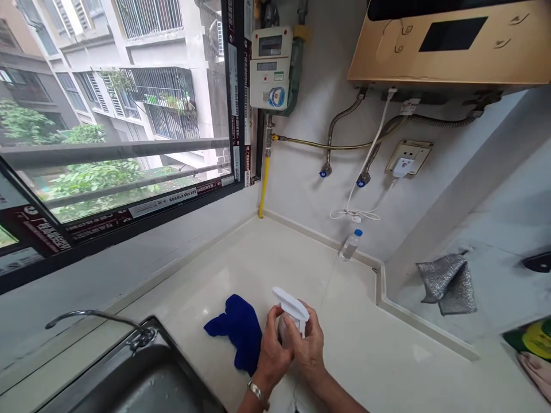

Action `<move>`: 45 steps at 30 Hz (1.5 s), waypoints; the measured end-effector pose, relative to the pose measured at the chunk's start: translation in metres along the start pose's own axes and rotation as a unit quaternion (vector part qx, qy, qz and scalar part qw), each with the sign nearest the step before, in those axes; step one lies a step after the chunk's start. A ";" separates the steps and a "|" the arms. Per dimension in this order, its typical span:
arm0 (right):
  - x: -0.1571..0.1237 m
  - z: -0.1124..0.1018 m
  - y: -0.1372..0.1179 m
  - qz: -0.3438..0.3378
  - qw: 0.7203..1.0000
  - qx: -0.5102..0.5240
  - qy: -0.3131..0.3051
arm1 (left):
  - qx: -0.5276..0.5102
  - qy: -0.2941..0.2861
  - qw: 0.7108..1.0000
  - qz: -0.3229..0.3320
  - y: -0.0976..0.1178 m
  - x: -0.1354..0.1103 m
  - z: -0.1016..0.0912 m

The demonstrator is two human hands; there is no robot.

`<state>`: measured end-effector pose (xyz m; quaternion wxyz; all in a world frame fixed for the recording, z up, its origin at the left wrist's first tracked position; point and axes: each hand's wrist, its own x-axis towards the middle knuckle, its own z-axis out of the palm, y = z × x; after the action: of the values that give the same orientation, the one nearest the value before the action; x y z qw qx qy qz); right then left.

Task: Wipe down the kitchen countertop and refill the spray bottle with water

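Both hands are together over the counter, fingers wrapped round a white plastic object with a long rounded top (291, 304). It resembles a spray bottle's trigger head, but its lower part is hidden by the fingers. My left hand (275, 350) grips it from the left; a metal band circles that wrist. From the right, my right hand (309, 350) closes round it, with the thumb across its near side. Beside my left hand a crumpled dark blue cloth (243, 332) lies on the pale counter (193, 292).
At lower left is a steel sink (142, 384) with a curved faucet (94, 314). A clear bottle with a blue cap (349, 246) stands by the back wall. Hoses and a cable hang under the gold water heater (447, 51). A silvery cloth (447, 281) hangs at right.
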<state>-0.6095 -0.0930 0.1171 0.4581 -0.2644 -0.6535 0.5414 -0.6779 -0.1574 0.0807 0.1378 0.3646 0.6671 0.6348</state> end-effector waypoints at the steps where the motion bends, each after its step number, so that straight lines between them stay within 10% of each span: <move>1: 0.000 0.002 -0.002 0.016 1.000 0.009 0.002 | 0.000 0.031 0.999 -0.009 0.000 -0.001 0.003; 14: 0.029 -0.043 -0.026 0.013 0.952 0.068 -0.297 | 0.071 0.091 0.990 0.079 -0.015 -0.006 0.017; 22: 0.017 -0.022 -0.012 -0.003 0.990 0.038 -0.132 | 0.073 0.106 0.983 0.131 -0.037 -0.005 0.023; 31: 0.035 -0.046 -0.027 -0.002 0.955 0.044 -0.294 | 0.057 0.070 0.991 0.095 -0.028 -0.003 0.019; 38: 0.020 -0.023 -0.015 -0.022 0.994 0.017 -0.109 | 0.008 0.052 0.997 0.062 -0.024 -0.001 0.017; 45: 0.042 -0.051 -0.031 0.001 0.942 0.042 -0.333 | -0.019 0.030 0.999 0.000 -0.013 0.002 0.011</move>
<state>-0.5785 -0.0430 0.1592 0.2249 -0.0504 -0.7449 0.6262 -0.6769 -0.1471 0.0672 0.1249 0.3427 0.6588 0.6580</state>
